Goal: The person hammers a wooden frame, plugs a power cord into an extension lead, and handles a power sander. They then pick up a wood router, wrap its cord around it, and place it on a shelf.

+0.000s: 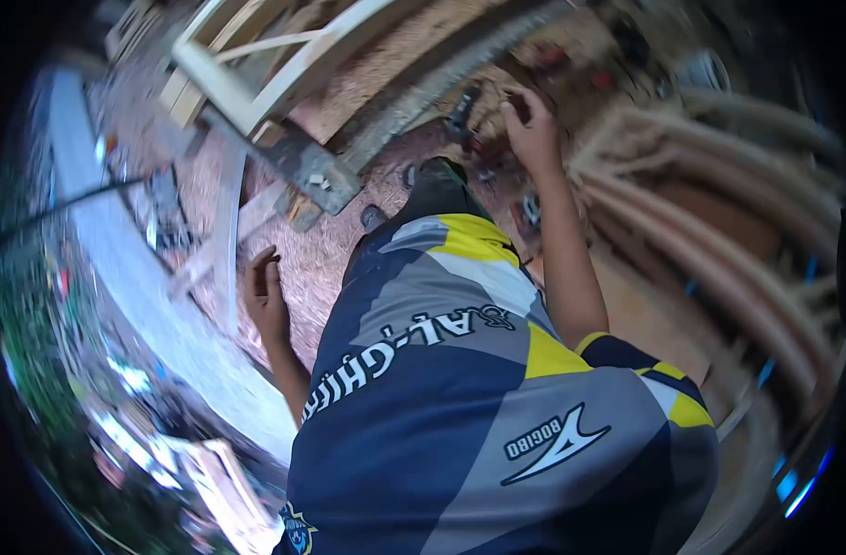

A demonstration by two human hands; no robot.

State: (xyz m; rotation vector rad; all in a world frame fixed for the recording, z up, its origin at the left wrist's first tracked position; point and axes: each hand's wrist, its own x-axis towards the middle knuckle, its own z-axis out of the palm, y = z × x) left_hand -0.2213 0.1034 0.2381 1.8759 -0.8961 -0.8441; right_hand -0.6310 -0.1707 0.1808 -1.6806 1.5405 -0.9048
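Observation:
My right hand (533,129) is raised at the upper middle, thumb and fingers apart and curved, with nothing visible in it. Close to its left, a dark object (463,113), possibly a tool, is too blurred to name. My left hand (266,289) hangs at my left side over the shaving-covered ground, its fingers loosely bent and holding nothing. Ahead of that hand lies a dark board (316,166) with a small whitish piece (320,181) on its end. A pale wooden frame (247,106) rests further ahead, apart from both hands.
Several long, curved wooden pieces (700,236) are stacked on my right. A long wooden beam (432,79) crosses in front. A pale concrete ledge (136,250) runs along the left, with slanted wooden legs (227,231) beside it. Wood shavings (302,268) cover the ground.

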